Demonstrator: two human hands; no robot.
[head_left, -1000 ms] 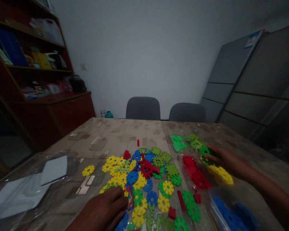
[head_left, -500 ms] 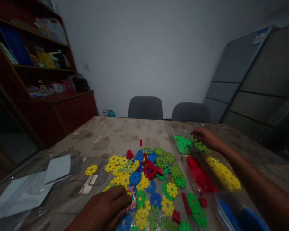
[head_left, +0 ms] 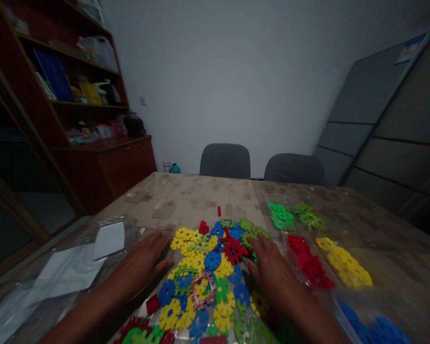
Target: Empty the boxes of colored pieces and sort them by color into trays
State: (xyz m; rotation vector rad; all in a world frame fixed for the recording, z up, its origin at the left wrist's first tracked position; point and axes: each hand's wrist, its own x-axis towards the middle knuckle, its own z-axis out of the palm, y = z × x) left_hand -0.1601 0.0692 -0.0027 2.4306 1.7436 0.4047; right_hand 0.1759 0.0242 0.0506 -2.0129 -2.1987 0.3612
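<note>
A mixed pile of notched plastic building pieces lies on the table between my hands. It holds yellow flower-shaped discs [head_left: 170,314], a blue disc [head_left: 212,261], a red toothed piece [head_left: 234,251] and a pink square frame [head_left: 203,300]. At the pile's left edge is my left hand [head_left: 143,260], fingers stretched forward and thumb apart, nothing in it. My right hand [head_left: 272,263] reaches over the pile's right side with fingers spread, near olive-green pieces [head_left: 246,224]. Whether its fingertips touch them I cannot tell. Both forearms cover parts of the near table.
To the right, clear trays hold sorted bright green pieces [head_left: 281,216], olive pieces [head_left: 306,214], red pieces [head_left: 308,263], yellow pieces [head_left: 344,263] and blue pieces [head_left: 374,327]. Clear plastic packaging with a white card [head_left: 109,240] lies left. Two grey chairs [head_left: 225,160] stand behind the table.
My right hand has come back from the tray of green pieces to the pile's right side. My left hand has moved from the pink frame to the pile's left edge. The view has turned slightly left.
</note>
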